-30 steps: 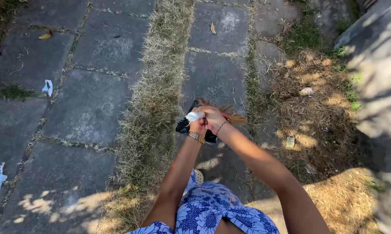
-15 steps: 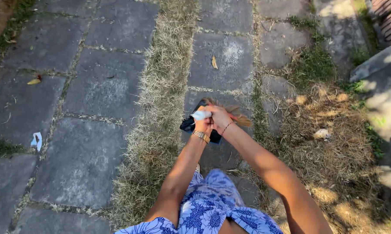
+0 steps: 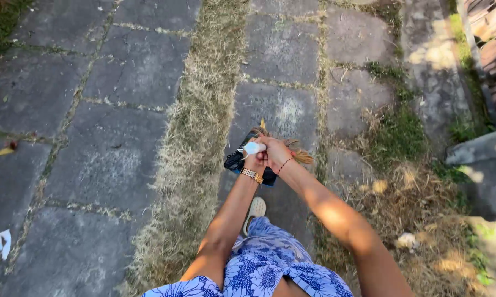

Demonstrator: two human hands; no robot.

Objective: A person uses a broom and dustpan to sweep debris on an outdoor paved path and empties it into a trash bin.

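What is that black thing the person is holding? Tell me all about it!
The black thing looks like a flat dustpan with a blue edge along its lower side. It is held up above the stone path, tilted, mostly hidden behind the hands. The left hand grips it, and the right hand presses against it along with a straw brush. Whether anything lies inside cannot be seen.

Beneath me, grey stone slabs (image 3: 121, 159) with dry grass in the joints; a wider straw strip (image 3: 195, 137) runs between them. To my right, green tufts (image 3: 399, 132), dry litter in sunlight, and a concrete edge (image 3: 479, 148). Mostly shaded.
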